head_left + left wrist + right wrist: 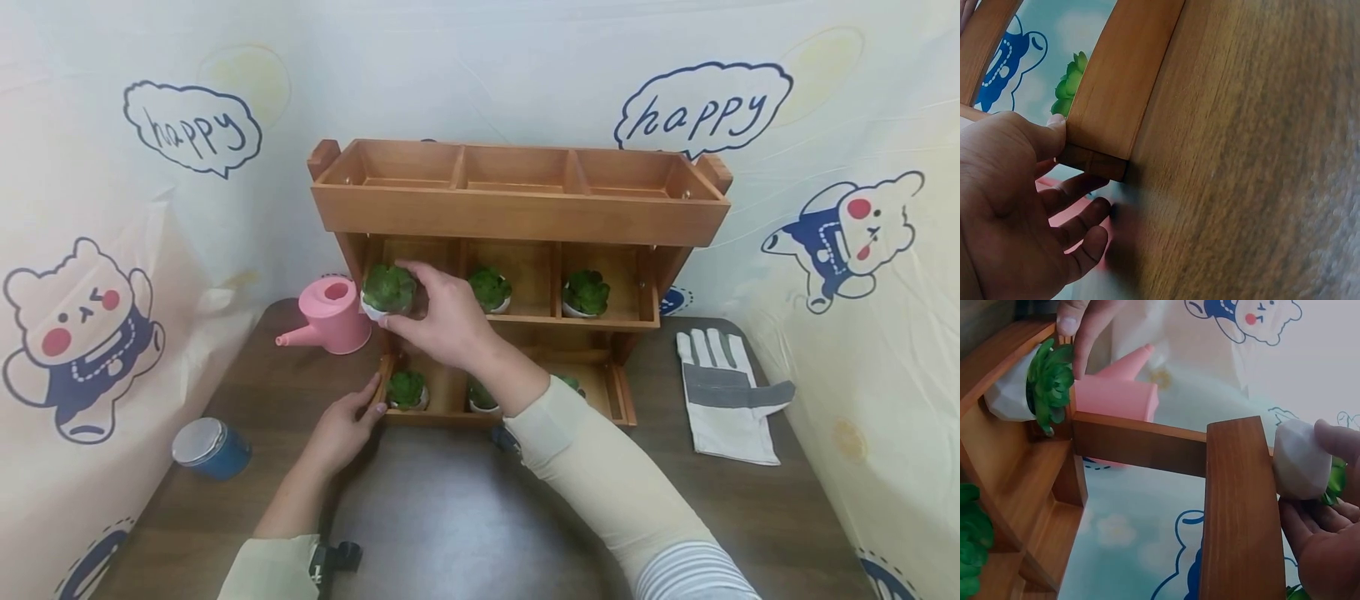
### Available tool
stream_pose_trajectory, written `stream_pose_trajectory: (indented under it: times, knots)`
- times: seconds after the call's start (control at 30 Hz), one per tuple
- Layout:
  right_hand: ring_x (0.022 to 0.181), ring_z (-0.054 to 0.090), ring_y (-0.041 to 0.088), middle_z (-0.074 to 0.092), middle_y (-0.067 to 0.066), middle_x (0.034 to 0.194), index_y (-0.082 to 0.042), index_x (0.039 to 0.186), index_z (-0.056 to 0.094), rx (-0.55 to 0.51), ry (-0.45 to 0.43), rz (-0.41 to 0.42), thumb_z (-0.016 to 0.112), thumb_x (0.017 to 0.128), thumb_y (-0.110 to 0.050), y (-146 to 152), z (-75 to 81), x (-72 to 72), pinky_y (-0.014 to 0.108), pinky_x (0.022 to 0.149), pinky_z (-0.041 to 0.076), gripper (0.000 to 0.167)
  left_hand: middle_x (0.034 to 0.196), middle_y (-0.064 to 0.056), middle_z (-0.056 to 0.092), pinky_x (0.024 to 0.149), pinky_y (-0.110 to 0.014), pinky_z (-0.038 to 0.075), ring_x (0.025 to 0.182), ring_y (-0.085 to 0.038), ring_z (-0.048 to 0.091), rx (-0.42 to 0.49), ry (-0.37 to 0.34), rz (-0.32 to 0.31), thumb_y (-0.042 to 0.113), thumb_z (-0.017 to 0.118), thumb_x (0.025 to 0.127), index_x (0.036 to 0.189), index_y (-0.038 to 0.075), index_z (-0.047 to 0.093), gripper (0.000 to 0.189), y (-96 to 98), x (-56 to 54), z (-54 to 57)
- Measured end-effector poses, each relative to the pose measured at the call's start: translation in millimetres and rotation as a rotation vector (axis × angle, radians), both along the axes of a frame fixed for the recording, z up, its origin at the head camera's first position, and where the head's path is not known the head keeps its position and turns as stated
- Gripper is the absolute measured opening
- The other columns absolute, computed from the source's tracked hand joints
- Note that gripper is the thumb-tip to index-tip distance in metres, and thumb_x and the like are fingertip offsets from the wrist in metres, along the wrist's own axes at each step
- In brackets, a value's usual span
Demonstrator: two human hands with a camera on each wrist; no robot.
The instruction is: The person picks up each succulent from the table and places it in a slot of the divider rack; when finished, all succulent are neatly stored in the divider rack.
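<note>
A three-tier wooden planter shelf (517, 212) stands on the table. My right hand (450, 321) grips a small potted succulent (388, 287) at the left end of the middle tier; its white faceted pot (1302, 459) shows beside the front board in the right wrist view. Thumb and fingers of my left hand (341, 433) hold the bottom tier's left front corner (1094, 161). Two more succulents, a middle one (490, 289) and a right one (587, 293), sit in the middle tier. Below, a succulent (407, 390) stands at the left; others are partly hidden by my right arm.
A pink watering can (330, 315) stands left of the shelf, close to my right hand's plant. Nearer on the left is a blue tin (213, 450) with a silver lid. White-and-grey gloves (727, 396) lie at the right. A printed cloth (480, 67) hangs behind.
</note>
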State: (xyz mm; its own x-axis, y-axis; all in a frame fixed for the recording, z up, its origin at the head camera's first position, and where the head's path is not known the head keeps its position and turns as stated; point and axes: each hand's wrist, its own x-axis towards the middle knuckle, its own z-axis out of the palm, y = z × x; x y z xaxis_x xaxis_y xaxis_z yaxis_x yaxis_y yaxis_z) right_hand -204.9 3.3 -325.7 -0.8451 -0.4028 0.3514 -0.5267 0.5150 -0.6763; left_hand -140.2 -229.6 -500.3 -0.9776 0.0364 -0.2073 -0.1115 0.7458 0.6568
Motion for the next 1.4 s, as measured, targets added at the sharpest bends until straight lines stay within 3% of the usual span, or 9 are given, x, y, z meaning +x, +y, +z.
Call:
stream_pose_trajectory:
  times: [0.57,0.93,1.17,1.4]
  knots:
    - [0.134,0.057,0.022,0.058,0.005,0.148,-0.017,0.155,0.046,0.071,-0.047,-0.131,0.081,0.091,-0.036,-15.6,2.7,-6.7,0.039,0.111,0.048,0.076,0.159,-0.022,0.044,0.112,-0.073,0.031,0.146,-0.048,0.039,0.004,-0.030,0.009,0.049,0.054,0.106,0.164,0.034,0.027,0.066,1.8,-0.2,-0.8]
    - [0.122,0.065,0.022,0.065,0.010,0.139,-0.009,0.154,0.046,0.219,-0.033,-0.135,0.079,0.093,-0.033,-17.8,1.5,-8.0,0.038,0.106,0.053,0.073,0.158,-0.023,0.045,0.111,-0.073,0.033,0.144,-0.048,0.040,0.009,-0.032,0.007,0.050,0.054,0.106,0.164,0.034,0.027,0.067,2.3,0.1,-0.1]
    - [0.131,0.060,0.022,0.058,0.008,0.149,-0.012,0.158,0.043,0.119,-0.190,-0.110,0.080,0.091,-0.032,-10.7,3.7,-4.1,0.040,0.108,0.051,0.079,0.158,-0.023,0.044,0.111,-0.073,0.032,0.145,-0.048,0.040,0.009,-0.039,0.010,0.048,0.054,0.107,0.165,0.034,0.026,0.066,2.8,0.6,0.2]
    - [0.130,0.063,0.020,0.058,0.010,0.149,-0.011,0.159,0.042,0.031,-0.188,-0.069,0.080,0.092,-0.030,0.5,2.6,4.5,0.031,0.101,0.054,0.079,0.159,-0.023,0.044,0.111,-0.073,0.032,0.145,-0.049,0.040,0.011,-0.043,0.009,0.051,0.054,0.106,0.164,0.035,0.026,0.067,0.7,0.5,3.3]
